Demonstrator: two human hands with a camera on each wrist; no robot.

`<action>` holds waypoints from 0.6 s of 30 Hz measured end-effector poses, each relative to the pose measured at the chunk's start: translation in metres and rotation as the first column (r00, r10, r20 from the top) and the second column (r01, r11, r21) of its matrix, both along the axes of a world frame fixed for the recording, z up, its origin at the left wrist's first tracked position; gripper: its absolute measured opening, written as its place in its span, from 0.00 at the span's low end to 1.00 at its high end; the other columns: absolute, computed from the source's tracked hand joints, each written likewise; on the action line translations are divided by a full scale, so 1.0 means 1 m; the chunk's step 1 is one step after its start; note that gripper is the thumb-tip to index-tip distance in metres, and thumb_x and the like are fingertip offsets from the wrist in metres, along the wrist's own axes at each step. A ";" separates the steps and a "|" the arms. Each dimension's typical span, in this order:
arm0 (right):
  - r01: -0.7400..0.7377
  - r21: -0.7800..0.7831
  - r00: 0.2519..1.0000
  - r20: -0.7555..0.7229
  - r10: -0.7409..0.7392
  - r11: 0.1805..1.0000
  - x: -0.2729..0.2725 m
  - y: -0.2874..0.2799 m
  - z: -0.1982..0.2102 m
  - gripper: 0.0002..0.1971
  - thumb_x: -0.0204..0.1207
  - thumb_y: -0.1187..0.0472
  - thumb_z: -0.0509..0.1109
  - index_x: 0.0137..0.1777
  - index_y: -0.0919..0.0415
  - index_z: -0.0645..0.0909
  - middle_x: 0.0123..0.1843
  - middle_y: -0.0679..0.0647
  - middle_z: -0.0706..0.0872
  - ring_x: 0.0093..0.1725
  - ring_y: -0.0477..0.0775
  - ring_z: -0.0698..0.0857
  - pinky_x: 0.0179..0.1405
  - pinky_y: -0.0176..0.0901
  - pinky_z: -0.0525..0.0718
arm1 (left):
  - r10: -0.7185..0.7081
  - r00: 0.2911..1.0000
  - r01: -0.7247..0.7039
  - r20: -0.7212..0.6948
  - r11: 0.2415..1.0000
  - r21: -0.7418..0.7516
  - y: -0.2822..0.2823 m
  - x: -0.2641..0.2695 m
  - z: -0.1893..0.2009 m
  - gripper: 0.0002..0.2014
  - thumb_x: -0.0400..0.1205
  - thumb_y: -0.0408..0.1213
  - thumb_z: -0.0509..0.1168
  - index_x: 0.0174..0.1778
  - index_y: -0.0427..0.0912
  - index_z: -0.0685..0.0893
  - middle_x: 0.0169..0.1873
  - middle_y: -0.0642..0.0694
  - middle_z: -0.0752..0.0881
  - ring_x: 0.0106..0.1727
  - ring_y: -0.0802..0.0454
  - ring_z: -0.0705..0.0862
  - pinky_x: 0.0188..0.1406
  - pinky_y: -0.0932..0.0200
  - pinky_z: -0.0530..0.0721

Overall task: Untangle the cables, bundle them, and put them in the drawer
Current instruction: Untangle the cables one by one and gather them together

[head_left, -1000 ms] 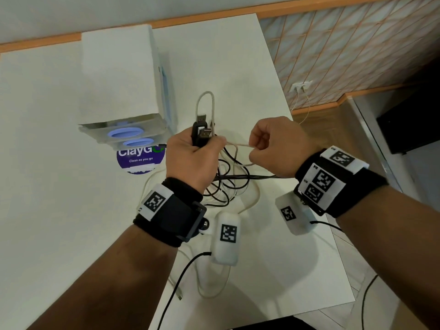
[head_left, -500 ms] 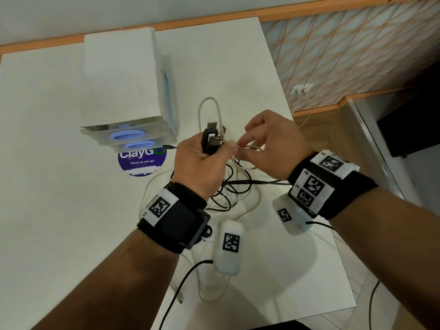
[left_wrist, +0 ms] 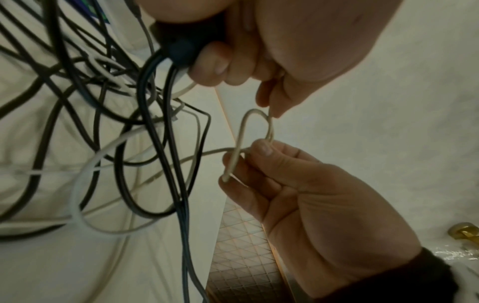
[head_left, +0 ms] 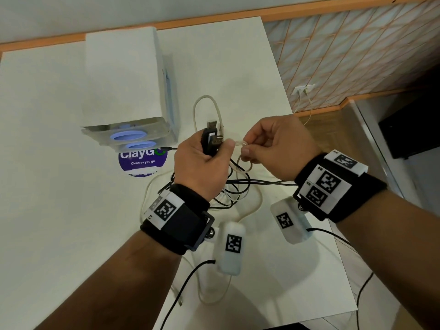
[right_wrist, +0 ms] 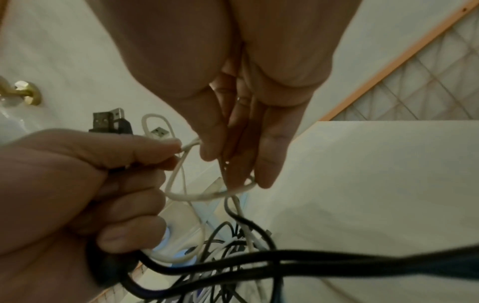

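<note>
White cable (head_left: 240, 151), centre frame: a small loop is now being pinched by the re-closed right hand (head_left: 278, 148) beside the left hand (head_left: 200, 167) fisted around plug ends (head_left: 212, 136), untangling still being worked over the tangle (head_left: 233, 186)

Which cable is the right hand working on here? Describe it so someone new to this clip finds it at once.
Start at the white drawer box on the white table; just to its right, the left hand grips a bunch of USB plugs. The right hand pinches a small loop of thin cream-white cable beside that thumb. Unlike the thicker black cables tangled below, it is pale and slim.
</note>
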State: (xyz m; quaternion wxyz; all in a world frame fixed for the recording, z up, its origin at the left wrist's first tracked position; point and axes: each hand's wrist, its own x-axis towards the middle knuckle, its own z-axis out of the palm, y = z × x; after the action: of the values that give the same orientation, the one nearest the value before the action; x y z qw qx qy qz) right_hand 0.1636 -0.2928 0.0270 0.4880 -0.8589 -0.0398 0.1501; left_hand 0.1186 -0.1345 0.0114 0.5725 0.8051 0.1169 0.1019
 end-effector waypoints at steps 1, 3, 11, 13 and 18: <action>-0.009 -0.029 1.000 0.006 0.009 1.000 0.000 0.000 0.000 0.07 0.66 0.62 0.81 0.38 0.53 0.85 0.32 0.51 0.91 0.35 0.53 0.92 0.42 0.59 0.91 | 0.003 1.000 -0.003 0.002 1.000 -0.006 0.000 0.000 0.000 0.16 0.78 0.38 0.74 0.26 0.46 0.77 0.19 0.58 0.75 0.24 0.59 0.72 0.29 0.66 0.73; -0.011 -0.018 1.000 -0.024 0.010 1.000 0.000 0.000 0.002 0.07 0.67 0.65 0.82 0.39 0.55 0.86 0.33 0.54 0.91 0.34 0.54 0.92 0.39 0.56 0.92 | -0.012 1.000 0.012 0.014 1.000 -0.004 0.000 -0.001 -0.001 0.12 0.77 0.39 0.75 0.29 0.46 0.82 0.20 0.58 0.79 0.26 0.60 0.77 0.32 0.67 0.76; 0.104 0.331 0.986 -0.160 -0.053 0.938 -0.002 0.002 0.011 0.03 0.73 0.76 0.75 0.44 0.74 0.84 0.36 0.71 0.86 0.32 0.63 0.90 0.36 0.53 0.91 | -0.146 0.988 0.146 -0.042 0.989 0.006 0.002 -0.001 -0.006 0.22 0.78 0.38 0.76 0.22 0.52 0.73 0.14 0.60 0.72 0.20 0.61 0.69 0.23 0.71 0.66; 0.145 0.418 0.975 -0.213 -0.058 0.897 -0.001 0.003 0.013 0.03 0.74 0.77 0.73 0.46 0.73 0.85 0.37 0.71 0.82 0.32 0.63 0.87 0.41 0.58 0.91 | -0.128 0.990 0.129 -0.062 0.991 0.028 0.003 0.001 -0.009 0.19 0.77 0.41 0.74 0.23 0.46 0.75 0.16 0.56 0.72 0.21 0.56 0.68 0.23 0.65 0.68; 0.274 0.519 0.938 -0.331 -0.106 0.809 0.005 0.005 0.013 0.08 0.78 0.78 0.67 0.48 0.68 0.85 0.33 0.59 0.76 0.27 0.52 0.77 0.31 0.45 0.85 | -0.087 0.988 0.084 -0.124 0.996 -0.029 0.003 0.004 -0.008 0.23 0.78 0.38 0.74 0.23 0.42 0.68 0.17 0.57 0.67 0.22 0.56 0.65 0.25 0.63 0.68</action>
State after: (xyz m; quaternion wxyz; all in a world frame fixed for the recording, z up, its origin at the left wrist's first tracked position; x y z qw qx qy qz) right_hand 0.1687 -0.2875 0.0396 0.7302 -0.6475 0.0761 0.2043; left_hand 0.1225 -0.1310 0.0031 0.5774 0.8073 0.1191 0.0249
